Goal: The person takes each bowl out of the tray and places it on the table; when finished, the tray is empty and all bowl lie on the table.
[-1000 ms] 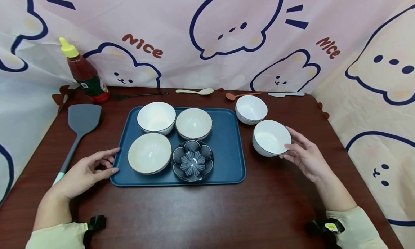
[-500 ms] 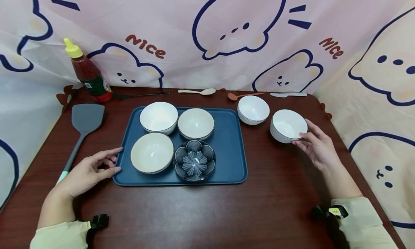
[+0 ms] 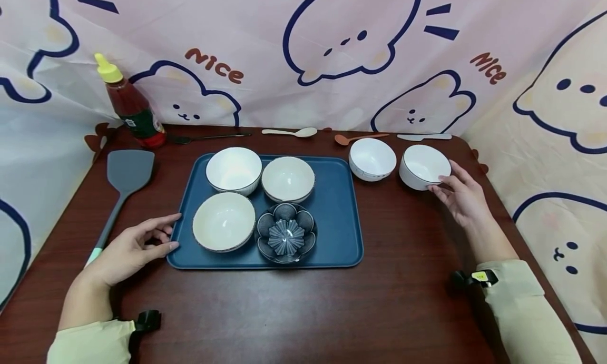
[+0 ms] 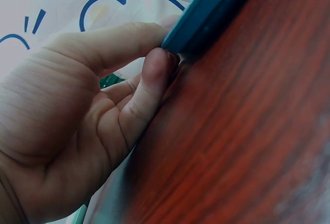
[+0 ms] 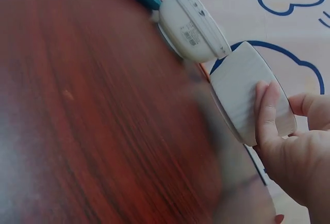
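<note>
The dark reddish-brown table (image 3: 303, 316) fills the foreground, with pale sleeves reaching in from both lower corners. On the left, the left hand (image 3: 125, 253) touches the left rim of the blue tray (image 3: 336, 229) with thumb and index finger spread apart. Beside that hand, the grey spatula (image 3: 129, 171) lies with its handle towards the viewer. Toward the tray's front sit the front cream bowl (image 3: 224, 222) and, to its right, the dark flower-shaped bowl (image 3: 286, 235). Farther right, the right hand (image 3: 462, 198) pinches the side of the held white bowl (image 3: 422, 166) between thumb and fingers; whether its base meets the table I cannot tell. Behind the front pair, the tray carries the ribbed white bowl (image 3: 234, 169) and the rear cream bowl (image 3: 288, 178). Just right of the tray stands the small white bowl (image 3: 372, 158), beside the held one. Along the far edge lie the dark fork (image 3: 208, 137), white spoon (image 3: 294, 133), brown spoon (image 3: 353, 139) and white knife (image 3: 422, 137), with the red sauce bottle (image 3: 133, 108) at far left. Behind hangs the cartoon-printed cloth (image 3: 265, 32).
</note>
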Available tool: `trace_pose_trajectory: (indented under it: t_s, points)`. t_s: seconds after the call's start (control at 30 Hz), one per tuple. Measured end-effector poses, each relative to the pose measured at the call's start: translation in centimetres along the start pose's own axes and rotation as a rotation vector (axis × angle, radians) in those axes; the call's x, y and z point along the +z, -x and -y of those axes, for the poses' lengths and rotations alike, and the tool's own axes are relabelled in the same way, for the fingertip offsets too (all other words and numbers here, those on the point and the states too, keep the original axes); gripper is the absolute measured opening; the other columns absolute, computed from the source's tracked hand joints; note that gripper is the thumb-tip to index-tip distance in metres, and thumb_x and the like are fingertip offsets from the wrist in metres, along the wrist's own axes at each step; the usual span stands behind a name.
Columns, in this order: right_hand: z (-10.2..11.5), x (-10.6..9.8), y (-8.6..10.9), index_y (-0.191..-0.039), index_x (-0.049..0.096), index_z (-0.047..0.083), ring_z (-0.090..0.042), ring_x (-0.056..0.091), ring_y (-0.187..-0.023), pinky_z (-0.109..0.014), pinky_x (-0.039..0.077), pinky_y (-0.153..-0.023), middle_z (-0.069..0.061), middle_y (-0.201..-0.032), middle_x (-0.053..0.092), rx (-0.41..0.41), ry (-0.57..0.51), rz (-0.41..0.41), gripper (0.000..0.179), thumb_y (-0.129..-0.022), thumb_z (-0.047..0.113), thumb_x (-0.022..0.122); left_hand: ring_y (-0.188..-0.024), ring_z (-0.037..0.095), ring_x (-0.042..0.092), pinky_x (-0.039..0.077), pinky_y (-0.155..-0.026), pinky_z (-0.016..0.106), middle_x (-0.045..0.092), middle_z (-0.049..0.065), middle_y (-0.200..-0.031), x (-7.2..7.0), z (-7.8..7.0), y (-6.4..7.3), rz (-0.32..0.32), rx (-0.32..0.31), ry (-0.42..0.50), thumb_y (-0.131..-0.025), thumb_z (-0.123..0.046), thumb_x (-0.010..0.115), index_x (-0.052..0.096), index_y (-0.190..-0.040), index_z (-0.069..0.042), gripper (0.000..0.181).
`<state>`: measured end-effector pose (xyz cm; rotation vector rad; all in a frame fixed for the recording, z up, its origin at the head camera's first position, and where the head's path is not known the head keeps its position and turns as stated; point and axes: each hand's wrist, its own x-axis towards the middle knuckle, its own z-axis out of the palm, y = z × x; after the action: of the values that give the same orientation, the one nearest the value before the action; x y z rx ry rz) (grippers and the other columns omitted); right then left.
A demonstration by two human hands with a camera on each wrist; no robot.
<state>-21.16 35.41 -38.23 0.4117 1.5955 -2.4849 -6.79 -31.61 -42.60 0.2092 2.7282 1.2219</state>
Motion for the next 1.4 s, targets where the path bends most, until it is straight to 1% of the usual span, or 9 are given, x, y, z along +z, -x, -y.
trace_pose_trajectory:
  t_s: [0.17,0.47,0.63,0.83,0.97,1.07,1.17,1.23,1.4]
  points:
    - [-0.1,0.0,-0.9,-0.158,0.027,0.028,-0.024,0.071,-0.076,-0.026,0.059,-0.073,-0.004,-0.122,0.045,0.019,-0.026,0.008,0.075,-0.098,-0.002,0.057,-0.087,0.005,0.057,0.049,-0.069,0.019,0.062,0.006,-0.101,0.0,0.0,0.0,0.001,-0.007,-0.001,-0.095,-0.024,0.07,0.051,-0.145,-0.011,0.055]
    - [-0.6,0.0,-1.8,-0.16,0.023,0.027,-0.023,0.072,-0.075,-0.025,0.059,-0.073,-0.003,-0.128,0.041,0.01,-0.006,0.0,0.078,-0.096,-0.001,0.06,-0.087,0.005,0.057,0.048,-0.07,0.018,0.062,0.006,-0.101,0.1,0.0,0.0,-0.001,0.0,0.009,-0.095,-0.023,0.069,0.051,-0.145,-0.011,0.054]
    - [-1.4,-0.5,-2.1,-0.159,0.024,0.026,-0.023,0.073,-0.077,-0.026,0.059,-0.074,-0.002,-0.131,0.038,-0.015,0.001,0.042,0.075,-0.098,-0.002,0.058,-0.088,0.003,0.055,0.047,-0.07,0.017,0.06,0.008,-0.105,-0.1,0.1,0.0,-0.001,0.009,0.006,-0.095,-0.019,0.07,0.05,-0.145,-0.009,0.055]
    - [-1.7,-0.7,-2.0,-0.159,0.022,0.023,-0.02,0.073,-0.08,-0.026,0.059,-0.076,-0.003,-0.125,0.045,-0.041,0.018,0.07,0.077,-0.097,-0.001,0.059,-0.089,0.002,0.055,0.047,-0.07,0.017,0.06,0.008,-0.105,-0.2,0.2,0.0,0.002,0.006,0.004,-0.095,-0.018,0.07,0.049,-0.146,-0.009,0.056]
    - [-2.1,-0.7,-1.5,-0.159,0.022,0.02,-0.018,0.074,-0.081,-0.026,0.058,-0.078,-0.001,-0.113,0.058,-0.064,0.061,0.034,0.081,-0.094,-0.001,0.064,-0.088,0.004,0.056,0.048,-0.069,0.019,0.061,0.008,-0.102,-0.1,0.1,0.2,0.009,-0.015,0.014,-0.095,-0.02,0.069,0.049,-0.146,-0.009,0.056]
    - [-2.4,-0.5,-1.1,-0.157,0.029,0.015,-0.017,0.075,-0.08,-0.027,0.059,-0.076,-0.004,-0.107,0.06,-0.114,0.064,-0.019,0.08,-0.089,-0.002,0.07,-0.088,0.004,0.056,0.048,-0.069,0.019,0.061,0.008,-0.103,-0.1,0.1,0.2,0.004,-0.014,0.019,-0.095,-0.02,0.07,0.049,-0.146,-0.009,0.056]
    - [-2.8,-0.3,-0.7,-0.15,0.038,0.007,-0.018,0.075,-0.078,-0.027,0.059,-0.075,-0.006,-0.106,0.057,-0.183,0.024,-0.064,0.075,-0.085,-0.005,0.072,-0.089,0.003,0.055,0.048,-0.069,0.017,0.059,0.008,-0.106,-0.1,0.2,0.2,0.001,-0.001,0.016,-0.095,-0.019,0.07,0.049,-0.146,-0.009,0.056]
    - [-3.0,-0.1,-0.4,-0.145,0.043,0.004,-0.018,0.075,-0.077,-0.027,0.059,-0.074,-0.007,-0.103,0.059,-0.216,0.013,-0.094,0.069,-0.084,-0.005,0.074,-0.089,0.003,0.055,0.048,-0.07,0.017,0.059,0.009,-0.107,-0.2,0.1,0.2,0.002,-0.001,0.018,-0.095,-0.02,0.07,0.049,-0.146,-0.009,0.056]
    - [-3.2,0.3,0.5,-0.136,0.052,0.004,-0.017,0.075,-0.076,-0.025,0.059,-0.073,-0.005,-0.097,0.066,-0.235,0.019,-0.107,0.056,-0.085,-0.004,0.074,-0.089,0.004,0.055,0.048,-0.071,0.017,0.059,0.008,-0.106,-0.1,0.1,0.2,0.002,-0.01,0.017,-0.095,-0.022,0.069,0.049,-0.146,-0.01,0.055]
